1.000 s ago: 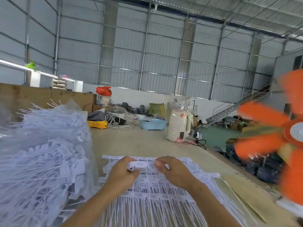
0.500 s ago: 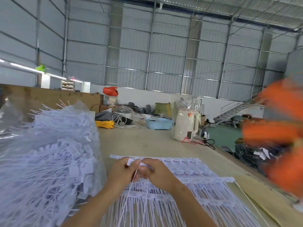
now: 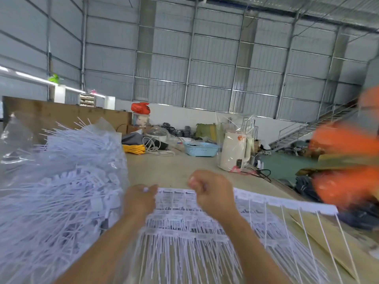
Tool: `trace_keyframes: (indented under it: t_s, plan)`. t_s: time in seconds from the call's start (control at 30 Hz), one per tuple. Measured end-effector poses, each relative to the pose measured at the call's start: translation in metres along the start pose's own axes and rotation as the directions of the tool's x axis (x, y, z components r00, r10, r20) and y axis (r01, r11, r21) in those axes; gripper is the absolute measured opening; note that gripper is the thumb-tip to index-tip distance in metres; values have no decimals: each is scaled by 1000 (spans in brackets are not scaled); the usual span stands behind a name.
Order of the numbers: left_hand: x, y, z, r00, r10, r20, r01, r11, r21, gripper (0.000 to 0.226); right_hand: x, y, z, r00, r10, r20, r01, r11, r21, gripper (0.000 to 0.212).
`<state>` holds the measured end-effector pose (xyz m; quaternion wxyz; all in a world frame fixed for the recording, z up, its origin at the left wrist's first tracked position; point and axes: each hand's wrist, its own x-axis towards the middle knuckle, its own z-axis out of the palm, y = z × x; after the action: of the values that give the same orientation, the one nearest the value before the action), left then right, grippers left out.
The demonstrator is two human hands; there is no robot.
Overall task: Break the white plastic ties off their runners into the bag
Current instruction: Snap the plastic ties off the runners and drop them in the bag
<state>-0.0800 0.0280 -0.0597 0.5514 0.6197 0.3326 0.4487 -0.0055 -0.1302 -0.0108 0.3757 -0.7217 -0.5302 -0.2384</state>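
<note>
— Hands?
— Left hand [image 3: 140, 198] pinches the ties [image 3: 184, 214] at their far edge — right hand [image 3: 211, 191] curled, grip unclear.
— The bag [image 3: 61, 181]?
— Left, stuffed full.

White plastic ties [image 3: 184, 226] lie in overlapping sheets on the table, still joined in rows to their runners, flat tag heads toward the far edge and thin tails fanning toward the near edge. At the left edge stands a bulging clear plastic bag [image 3: 59, 181], packed with loose white ties whose tips poke out the top.
</note>
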Motion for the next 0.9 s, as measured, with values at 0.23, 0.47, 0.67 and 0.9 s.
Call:
trace_keyframes:
  t_s: [0.23,0.47,0.67,0.9]
  plan:
    - [-28,11,25,951,53,304,45,951,-306,31,-1,3,18,982,17,190,-64,968,242,16]
    - [-34,1,33,803,-3,597,196,945,-260,28,-11,27,33,987,92,131,-121,964,235,38]
    - [-30,-3,31,892,90,443,45,957,-286,20,-12,42,21,901,143,410,-285,908,308,19]
    - [-38,-2,30,869,190,457,-147,981,-128,29,-18,35,26,904,56,423,-219,911,349,23]
